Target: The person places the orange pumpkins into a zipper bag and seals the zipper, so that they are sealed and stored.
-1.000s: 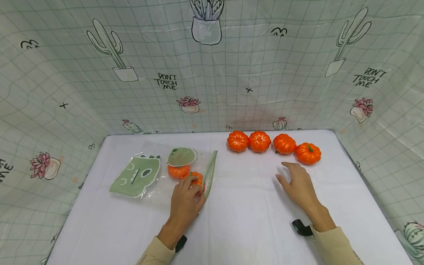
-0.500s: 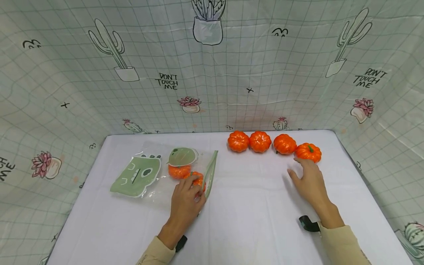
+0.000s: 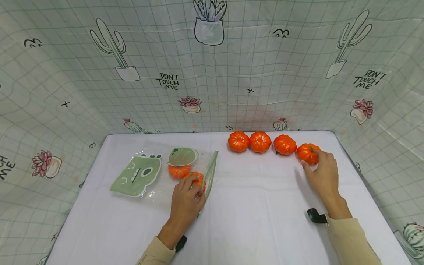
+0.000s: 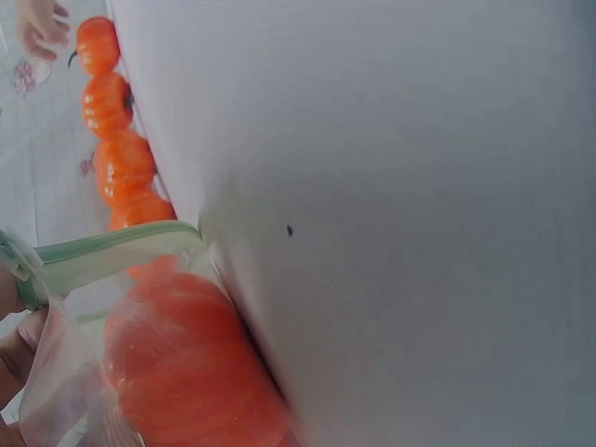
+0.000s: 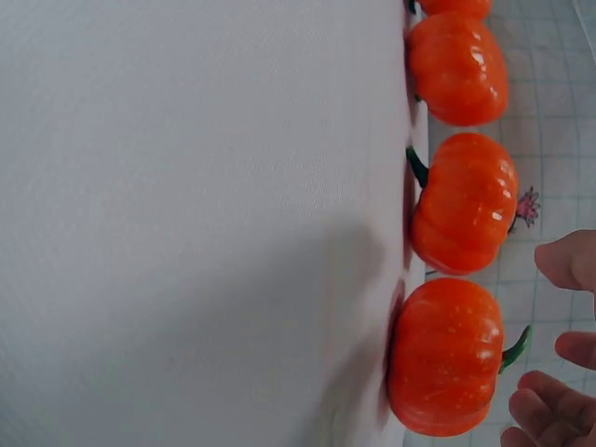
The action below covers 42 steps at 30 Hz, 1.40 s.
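My left hand (image 3: 186, 200) pinches the open edge of a clear zip bag (image 3: 135, 178) with green cartoon prints, lying flat at the left. In the left wrist view, finger and thumb hold its green zip strip (image 4: 112, 247). Inside the bag are two small orange pumpkins (image 3: 179, 171), partly covered by the print and my fingers. At the right, my right hand (image 3: 325, 173) reaches over the rightmost loose pumpkin (image 3: 305, 154), which has a green stem. The right wrist view has the thumb and fingers (image 5: 568, 261) spread above this pumpkin (image 5: 442, 358), not gripping it.
Three more orange pumpkins (image 3: 260, 142) stand in a row along the back edge of the white table (image 3: 245, 213). A cactus-print cloth (image 3: 225, 77) hangs behind and at both sides. Black wrist cameras (image 3: 316, 216) sit below the hands.
My right hand has moved right and slightly forward, from in front of the rightmost pumpkin to over its right side. The left hand keeps its hold on the bag.
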### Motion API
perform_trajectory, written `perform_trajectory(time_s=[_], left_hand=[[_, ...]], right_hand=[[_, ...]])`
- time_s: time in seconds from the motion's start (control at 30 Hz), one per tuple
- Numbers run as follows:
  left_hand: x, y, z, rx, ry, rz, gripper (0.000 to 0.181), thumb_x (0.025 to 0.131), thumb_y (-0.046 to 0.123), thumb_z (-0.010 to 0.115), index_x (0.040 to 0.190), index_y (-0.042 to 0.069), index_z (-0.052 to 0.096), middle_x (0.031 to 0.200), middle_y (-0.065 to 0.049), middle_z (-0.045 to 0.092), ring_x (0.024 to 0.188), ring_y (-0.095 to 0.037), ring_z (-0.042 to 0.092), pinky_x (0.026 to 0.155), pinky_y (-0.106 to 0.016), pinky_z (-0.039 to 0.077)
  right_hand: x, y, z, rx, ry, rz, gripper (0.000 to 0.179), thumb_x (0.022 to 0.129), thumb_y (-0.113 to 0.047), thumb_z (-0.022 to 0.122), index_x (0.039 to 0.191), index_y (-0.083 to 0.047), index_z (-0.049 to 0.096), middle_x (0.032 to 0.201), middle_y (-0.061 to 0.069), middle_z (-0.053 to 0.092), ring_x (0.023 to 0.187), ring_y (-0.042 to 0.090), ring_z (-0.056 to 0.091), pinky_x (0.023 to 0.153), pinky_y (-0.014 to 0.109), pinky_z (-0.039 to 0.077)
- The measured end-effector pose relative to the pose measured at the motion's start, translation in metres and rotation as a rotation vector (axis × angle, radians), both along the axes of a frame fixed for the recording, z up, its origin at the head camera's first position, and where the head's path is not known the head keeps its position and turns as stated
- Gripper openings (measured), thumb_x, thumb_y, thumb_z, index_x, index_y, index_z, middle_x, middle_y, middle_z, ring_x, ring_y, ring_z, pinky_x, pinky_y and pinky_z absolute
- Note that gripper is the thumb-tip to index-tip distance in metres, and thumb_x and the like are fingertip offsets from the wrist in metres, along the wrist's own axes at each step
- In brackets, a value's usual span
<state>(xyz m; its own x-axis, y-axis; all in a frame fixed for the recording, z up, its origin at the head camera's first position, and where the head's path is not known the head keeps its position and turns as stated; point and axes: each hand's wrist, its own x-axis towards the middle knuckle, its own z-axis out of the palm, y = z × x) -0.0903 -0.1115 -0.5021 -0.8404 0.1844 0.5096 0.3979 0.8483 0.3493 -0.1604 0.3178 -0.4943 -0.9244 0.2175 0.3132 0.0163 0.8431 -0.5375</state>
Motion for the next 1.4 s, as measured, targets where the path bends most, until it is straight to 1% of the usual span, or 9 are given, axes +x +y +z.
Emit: perform_trajectory(time_s=[0.13, 0.27, 0.4, 0.67, 0.83, 0.97, 1.1, 1.27, 1.4], left_hand=[[0.001, -0.001, 0.0, -0.006, 0.005, 0.005, 0.023, 0.076, 0.004, 0.088, 0.073, 0.011, 0.067, 0.113, -0.01, 0.067, 0.105, -0.029, 0.061, 0.082, -0.041, 0.051], [0.001, -0.001, -0.001, -0.003, 0.008, 0.006, 0.022, 0.075, 0.005, 0.089, 0.074, 0.01, 0.068, 0.113, -0.01, 0.067, 0.105, -0.028, 0.061, 0.081, -0.041, 0.051], [0.002, -0.002, 0.0, 0.003, 0.014, -0.002, 0.022, 0.075, 0.004, 0.089, 0.074, 0.01, 0.068, 0.112, -0.01, 0.067, 0.103, -0.028, 0.061, 0.08, -0.041, 0.051], [0.002, -0.002, 0.0, -0.014, 0.005, -0.002, 0.02, 0.076, 0.004, 0.089, 0.075, 0.01, 0.069, 0.113, -0.01, 0.067, 0.104, -0.028, 0.062, 0.082, -0.042, 0.051], [0.003, -0.002, 0.001, -0.027, -0.014, 0.008, 0.018, 0.077, 0.006, 0.089, 0.076, 0.01, 0.071, 0.114, -0.011, 0.067, 0.104, -0.028, 0.062, 0.083, -0.042, 0.052], [0.003, -0.002, 0.002, -0.032, -0.024, 0.01, 0.018, 0.077, 0.007, 0.089, 0.076, 0.01, 0.071, 0.114, -0.011, 0.067, 0.105, -0.028, 0.062, 0.084, -0.042, 0.052], [0.004, -0.001, 0.003, -0.037, -0.027, 0.011, 0.019, 0.077, 0.007, 0.089, 0.076, 0.01, 0.071, 0.113, -0.012, 0.067, 0.105, -0.029, 0.062, 0.084, -0.043, 0.052], [0.004, 0.0, 0.003, -0.039, -0.03, 0.015, 0.018, 0.077, 0.007, 0.09, 0.076, 0.01, 0.071, 0.114, -0.012, 0.067, 0.105, -0.03, 0.062, 0.085, -0.043, 0.053], [0.003, 0.0, 0.003, -0.035, -0.036, 0.02, 0.018, 0.077, 0.007, 0.089, 0.076, 0.009, 0.072, 0.115, -0.012, 0.067, 0.107, -0.03, 0.061, 0.085, -0.044, 0.053]], right_hand=[[-0.006, 0.004, 0.0, -0.021, -0.018, -0.035, 0.069, 0.092, -0.013, 0.075, 0.146, 0.016, 0.043, 0.137, 0.043, 0.042, 0.124, 0.06, 0.04, 0.102, 0.069, 0.035], [-0.014, 0.008, -0.003, -0.031, -0.096, -0.052, 0.081, 0.092, -0.017, 0.077, 0.152, 0.015, 0.033, 0.143, 0.045, 0.037, 0.129, 0.061, 0.037, 0.108, 0.072, 0.034], [-0.02, 0.012, -0.007, -0.029, -0.163, -0.057, 0.091, 0.092, -0.02, 0.078, 0.156, 0.015, 0.024, 0.145, 0.046, 0.035, 0.129, 0.063, 0.036, 0.109, 0.073, 0.033], [-0.032, 0.023, -0.015, -0.027, -0.214, -0.037, 0.087, 0.092, -0.021, 0.078, 0.152, 0.018, 0.028, 0.139, 0.048, 0.037, 0.125, 0.066, 0.038, 0.106, 0.074, 0.034], [-0.037, 0.026, -0.017, -0.047, -0.233, -0.037, 0.087, 0.091, -0.021, 0.078, 0.152, 0.016, 0.028, 0.138, 0.048, 0.041, 0.125, 0.065, 0.042, 0.108, 0.075, 0.036], [-0.031, 0.02, -0.015, -0.065, -0.232, -0.03, 0.088, 0.092, -0.024, 0.079, 0.153, 0.015, 0.03, 0.139, 0.046, 0.044, 0.125, 0.063, 0.044, 0.106, 0.075, 0.037], [-0.016, 0.006, -0.009, -0.088, -0.205, -0.009, 0.086, 0.091, -0.026, 0.08, 0.152, 0.014, 0.034, 0.139, 0.044, 0.047, 0.124, 0.061, 0.046, 0.104, 0.074, 0.038], [0.003, -0.013, 0.002, -0.094, -0.15, -0.019, 0.08, 0.09, -0.022, 0.08, 0.149, 0.013, 0.039, 0.137, 0.041, 0.052, 0.121, 0.058, 0.05, 0.103, 0.073, 0.041], [0.015, -0.031, 0.006, -0.087, -0.1, 0.03, 0.081, 0.087, -0.018, 0.083, 0.149, 0.013, 0.041, 0.137, 0.041, 0.052, 0.121, 0.059, 0.049, 0.102, 0.074, 0.04]])
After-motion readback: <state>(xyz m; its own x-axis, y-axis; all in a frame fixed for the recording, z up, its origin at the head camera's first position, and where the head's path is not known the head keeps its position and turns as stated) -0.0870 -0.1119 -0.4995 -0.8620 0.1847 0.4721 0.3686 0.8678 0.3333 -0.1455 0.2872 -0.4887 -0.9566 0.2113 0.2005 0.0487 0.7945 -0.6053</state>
